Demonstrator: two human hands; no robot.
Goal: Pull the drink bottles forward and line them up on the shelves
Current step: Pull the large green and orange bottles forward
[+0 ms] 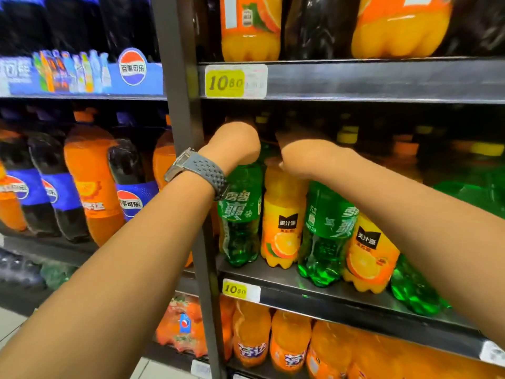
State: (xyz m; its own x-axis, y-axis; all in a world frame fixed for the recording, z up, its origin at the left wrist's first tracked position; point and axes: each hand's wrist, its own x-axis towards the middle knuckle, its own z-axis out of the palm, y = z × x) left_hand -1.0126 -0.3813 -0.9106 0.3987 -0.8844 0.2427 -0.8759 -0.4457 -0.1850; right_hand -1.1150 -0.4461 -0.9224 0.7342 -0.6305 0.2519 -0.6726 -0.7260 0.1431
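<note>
On the middle shelf (322,292) green soda bottles and orange juice bottles stand in a front row. My left hand (235,143), a watch on its wrist, reaches over the top of the leftmost green bottle (240,212); its fingers are hidden behind the bottle's top. My right hand (306,154) reaches over the orange juice bottle (282,222) beside it, fingers also hidden in the dark of the shelf. A second green bottle (325,231) and a second orange juice bottle (369,258) lean under my right forearm. More caps show dimly further back.
A dark upright post (185,124) divides this bay from the left one, which holds cola and orange soda bottles (90,184). Yellow price tags (225,82) sit on the shelf edges. Large bottles stand on the shelf above, orange soda bottles (251,332) on the shelf below.
</note>
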